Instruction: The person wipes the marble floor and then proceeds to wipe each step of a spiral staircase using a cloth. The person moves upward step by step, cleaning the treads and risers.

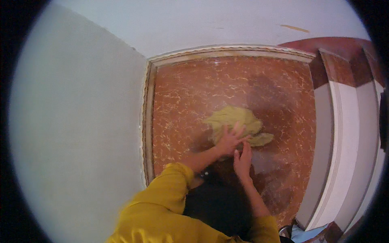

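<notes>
A yellow-green cloth (235,118) lies bunched on a reddish-brown marbled floor (188,88). My left hand (231,141) or right hand (243,161) cannot be confused by sleeve: the arm from the left ends in a hand with spread fingers on the cloth's near part, while the arm from the right has its fingertips close beside that hand, at the cloth's near edge. Both sleeves are yellow and pushed up. Neither hand is closed around the cloth.
A patterned skirting (148,121) runs along the pale left wall (79,106) and the far wall. White steps (343,127) with brown tops rise on the right. A light blue item (308,234) lies at the lower right.
</notes>
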A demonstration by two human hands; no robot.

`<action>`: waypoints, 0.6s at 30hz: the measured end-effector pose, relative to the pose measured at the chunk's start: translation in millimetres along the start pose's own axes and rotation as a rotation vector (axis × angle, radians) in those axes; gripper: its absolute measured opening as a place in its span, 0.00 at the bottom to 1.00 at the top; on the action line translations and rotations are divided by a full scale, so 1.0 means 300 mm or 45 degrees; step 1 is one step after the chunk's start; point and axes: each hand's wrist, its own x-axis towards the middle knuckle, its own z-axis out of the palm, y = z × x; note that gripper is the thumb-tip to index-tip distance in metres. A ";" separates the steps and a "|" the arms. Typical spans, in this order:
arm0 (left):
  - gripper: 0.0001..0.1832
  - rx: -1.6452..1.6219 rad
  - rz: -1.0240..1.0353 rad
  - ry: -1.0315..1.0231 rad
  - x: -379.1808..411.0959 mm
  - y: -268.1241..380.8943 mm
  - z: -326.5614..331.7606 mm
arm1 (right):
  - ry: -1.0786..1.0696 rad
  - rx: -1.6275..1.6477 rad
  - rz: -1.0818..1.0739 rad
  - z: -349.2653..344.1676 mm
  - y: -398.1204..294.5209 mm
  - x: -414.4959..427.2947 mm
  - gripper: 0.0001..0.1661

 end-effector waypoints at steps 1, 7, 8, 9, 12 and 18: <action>0.45 -0.006 0.067 0.091 0.030 -0.013 0.023 | 0.009 -0.034 -0.040 0.004 -0.027 0.013 0.33; 0.45 -0.228 -0.066 0.245 0.014 -0.321 0.061 | -0.338 -0.237 -0.096 0.012 -0.200 0.203 0.33; 0.44 -0.205 -0.229 0.289 -0.040 -0.399 0.045 | -0.420 -0.272 -0.234 0.056 -0.218 0.223 0.33; 0.44 -0.180 -0.391 0.331 -0.113 -0.473 0.028 | -0.500 -0.305 -0.373 0.131 -0.230 0.236 0.32; 0.46 -0.230 -0.856 0.153 -0.446 -0.631 -0.049 | -0.872 -0.493 -0.669 0.398 -0.226 0.204 0.36; 0.48 -0.294 -1.369 0.338 -0.935 -0.406 0.160 | -1.384 -0.487 -0.710 0.586 -0.380 -0.054 0.30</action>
